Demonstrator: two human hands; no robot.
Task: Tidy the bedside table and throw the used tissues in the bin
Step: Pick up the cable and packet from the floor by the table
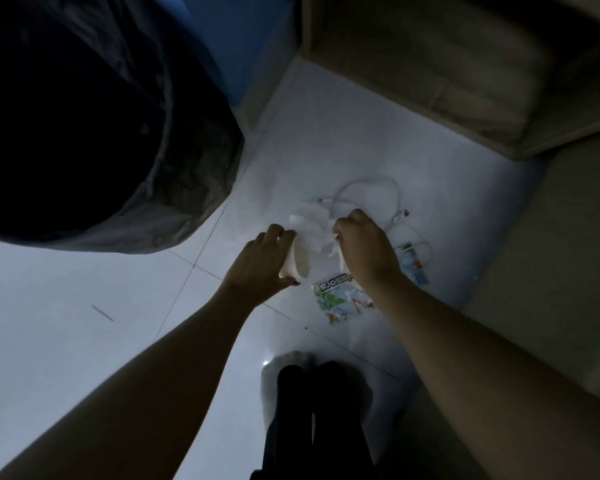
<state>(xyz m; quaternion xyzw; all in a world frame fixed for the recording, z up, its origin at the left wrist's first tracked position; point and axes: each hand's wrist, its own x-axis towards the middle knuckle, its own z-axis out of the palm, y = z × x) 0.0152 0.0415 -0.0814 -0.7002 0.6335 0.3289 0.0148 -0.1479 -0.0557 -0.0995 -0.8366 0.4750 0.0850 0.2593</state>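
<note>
near the feet [309, 379] lie printed packets [336, 297]. the left hand [260, 261] curls round a pale cup [300, 259]; the right hand [364, 247] pinches crumpled tissues [309, 221] down by the floor [326, 133], beside a white cable [368, 188]. this looks like the gathering step; next the tissues likely need carrying to the black-lined bin [174, 188], far left.

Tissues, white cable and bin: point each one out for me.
tissues [309, 221]: head view, on the crumpled white sheet's upper left part.
white cable [374, 179]: head view, on the top of its loop.
bin [187, 188]: head view, on the dark liner over its outer wall.
</note>
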